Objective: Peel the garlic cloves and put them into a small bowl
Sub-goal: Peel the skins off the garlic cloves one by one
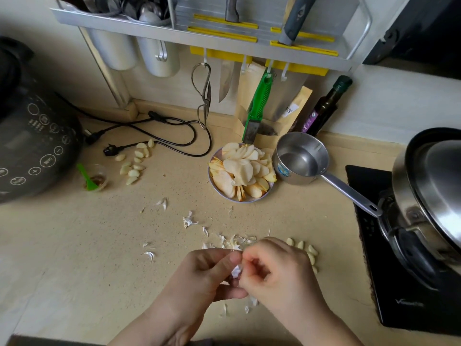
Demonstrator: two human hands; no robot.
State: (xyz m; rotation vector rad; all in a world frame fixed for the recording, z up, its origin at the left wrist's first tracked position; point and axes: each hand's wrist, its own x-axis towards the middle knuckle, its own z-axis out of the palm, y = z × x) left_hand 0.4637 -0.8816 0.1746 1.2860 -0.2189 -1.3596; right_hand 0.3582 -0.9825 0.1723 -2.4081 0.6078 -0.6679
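Pinching one garlic clove (pixel 235 271) between them, left hand (pixel 208 273) and right hand (pixel 277 273) curl tight; peeled cloves (pixel 308 253) just right, skins (pixel 234 242) beyond.

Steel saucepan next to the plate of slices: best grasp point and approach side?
Grip the saucepan by its long handle, around mid-length, coming from above on the right. The handle juts out toward the stove, flat, with bare counter under most of it. The round bowl offers only a thin rim and sits close against the plate of slices, so the left side is crowded.
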